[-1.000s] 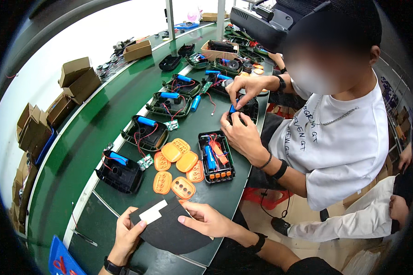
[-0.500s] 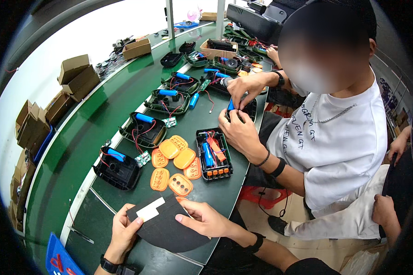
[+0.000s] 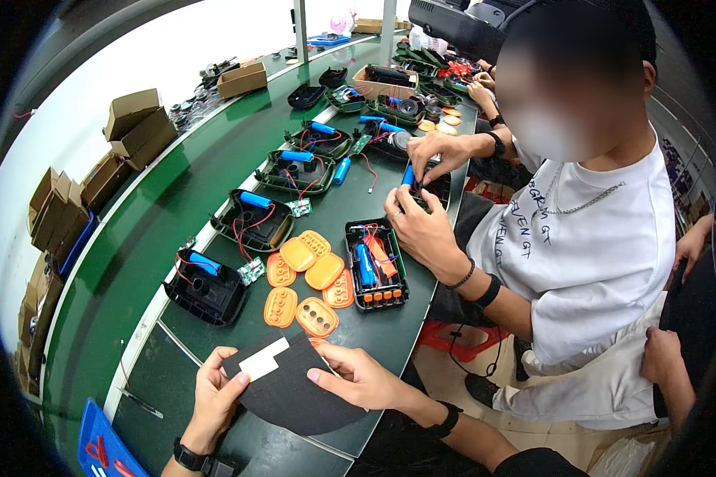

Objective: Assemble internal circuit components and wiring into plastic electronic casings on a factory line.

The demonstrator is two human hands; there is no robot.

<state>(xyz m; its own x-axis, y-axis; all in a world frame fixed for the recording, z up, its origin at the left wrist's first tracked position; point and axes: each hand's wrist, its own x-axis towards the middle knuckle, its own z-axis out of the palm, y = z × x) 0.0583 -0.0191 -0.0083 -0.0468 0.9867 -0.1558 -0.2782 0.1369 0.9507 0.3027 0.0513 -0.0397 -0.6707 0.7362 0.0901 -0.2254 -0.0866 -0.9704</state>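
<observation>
Low in the view, a dark flat sheet (image 3: 306, 401) with a curved lower edge is stretched between my two hands. A pale stepped patch (image 3: 262, 359) is on its upper left; I cannot tell what the sheet is made of. My left hand (image 3: 216, 399) is closed on its left edge, thumb on top near the patch. My right hand (image 3: 359, 378) pinches the upper right edge, thumb on top and fingers beneath. Just beyond the sheet lie orange rounded plates (image 3: 317, 316) with holes. A black housing (image 3: 205, 294) with a blue battery cell (image 3: 205, 264) sits up and left.
Several open housings (image 3: 294, 173) with wires and circuit boards line the green bench (image 3: 175, 163). One housing (image 3: 376, 296) has orange buttons. At right, a co-worker's hands (image 3: 423, 219) work on another. A blue tray (image 3: 103, 445) stands at lower left; cardboard boxes (image 3: 139, 131) stand along the far-left side.
The whole scene has shifted slightly right in the view. Both my hands keep the same hold on the sheet, with almost no other movement.
</observation>
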